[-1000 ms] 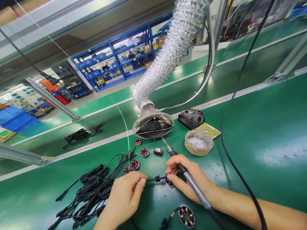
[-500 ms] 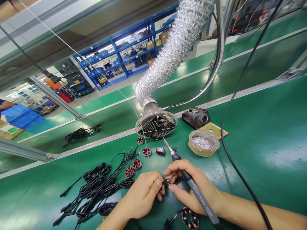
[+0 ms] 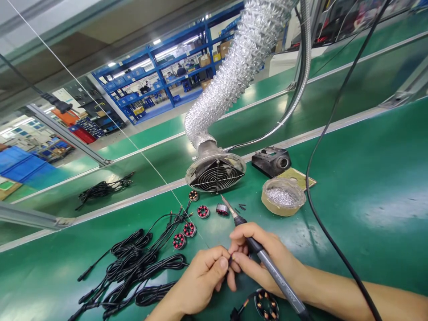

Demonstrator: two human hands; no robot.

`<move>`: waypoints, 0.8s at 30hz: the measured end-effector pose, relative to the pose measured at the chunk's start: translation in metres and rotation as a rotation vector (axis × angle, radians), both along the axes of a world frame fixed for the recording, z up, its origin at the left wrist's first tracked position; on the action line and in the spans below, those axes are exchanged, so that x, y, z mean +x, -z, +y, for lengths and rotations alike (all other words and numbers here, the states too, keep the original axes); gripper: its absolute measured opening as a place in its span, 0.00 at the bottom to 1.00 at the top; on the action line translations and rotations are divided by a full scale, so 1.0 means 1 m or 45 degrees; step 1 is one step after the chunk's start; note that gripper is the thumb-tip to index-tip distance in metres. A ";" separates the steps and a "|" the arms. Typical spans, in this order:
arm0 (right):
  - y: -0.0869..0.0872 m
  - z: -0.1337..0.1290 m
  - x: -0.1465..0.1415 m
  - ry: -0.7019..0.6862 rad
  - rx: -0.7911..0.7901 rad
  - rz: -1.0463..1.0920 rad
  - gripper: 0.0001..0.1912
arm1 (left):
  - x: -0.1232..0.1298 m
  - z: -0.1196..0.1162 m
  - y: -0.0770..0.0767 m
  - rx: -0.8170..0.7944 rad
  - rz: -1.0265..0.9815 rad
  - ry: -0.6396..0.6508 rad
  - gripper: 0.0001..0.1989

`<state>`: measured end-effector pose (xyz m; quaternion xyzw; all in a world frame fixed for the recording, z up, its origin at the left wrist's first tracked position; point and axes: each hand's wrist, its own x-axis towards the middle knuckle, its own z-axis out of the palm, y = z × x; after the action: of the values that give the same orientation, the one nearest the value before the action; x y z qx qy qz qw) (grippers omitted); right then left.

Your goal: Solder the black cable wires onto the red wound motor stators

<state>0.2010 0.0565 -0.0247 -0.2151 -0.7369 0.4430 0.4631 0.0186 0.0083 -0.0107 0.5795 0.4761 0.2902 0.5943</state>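
Note:
My right hand (image 3: 267, 256) holds a soldering iron (image 3: 276, 274) across the palm, its tip pointing up and away towards the round fan grille. The thumb and a finger of that hand also meet at a small black cable end (image 3: 230, 258). My left hand (image 3: 205, 276) pinches this cable end from the other side, so the two hands touch or nearly touch. Most of the cable end is hidden by fingers. Below the hands lies a motor stator (image 3: 258, 304) with copper coils and a short black lead. Several red-coiled stators (image 3: 179, 241) sit farther left.
Coiled black cables (image 3: 133, 267) spread over the left of the green bench. A fume extractor (image 3: 216, 174) with a silver duct stands at the back. Right of it are a black iron stand (image 3: 271, 161) and a tub of metal shavings (image 3: 283, 200). A black cord (image 3: 321, 214) hangs at right.
My right thumb and finger have closed in on the cable end, and its coloured wires are now covered. The red-coiled part behind my right fingers is hidden. The view has shifted slightly.

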 end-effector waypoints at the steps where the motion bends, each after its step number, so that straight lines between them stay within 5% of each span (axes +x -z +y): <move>1: 0.000 0.000 0.000 0.002 0.008 -0.008 0.17 | 0.000 -0.001 0.000 -0.002 0.014 -0.019 0.27; 12: 0.001 -0.004 -0.003 0.040 -0.054 -0.078 0.20 | 0.006 -0.012 0.010 0.173 0.253 -0.265 0.24; 16: 0.003 -0.005 -0.005 0.072 -0.089 -0.078 0.18 | 0.009 -0.014 0.016 0.129 0.228 -0.260 0.25; 24: 0.001 -0.007 -0.008 0.067 -0.146 -0.017 0.16 | 0.014 -0.013 0.036 0.072 0.139 -0.523 0.28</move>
<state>0.1932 0.0492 -0.0255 -0.2635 -0.7074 0.4707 0.4567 0.0325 -0.0046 -0.0463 0.5018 0.6075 0.3866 0.4793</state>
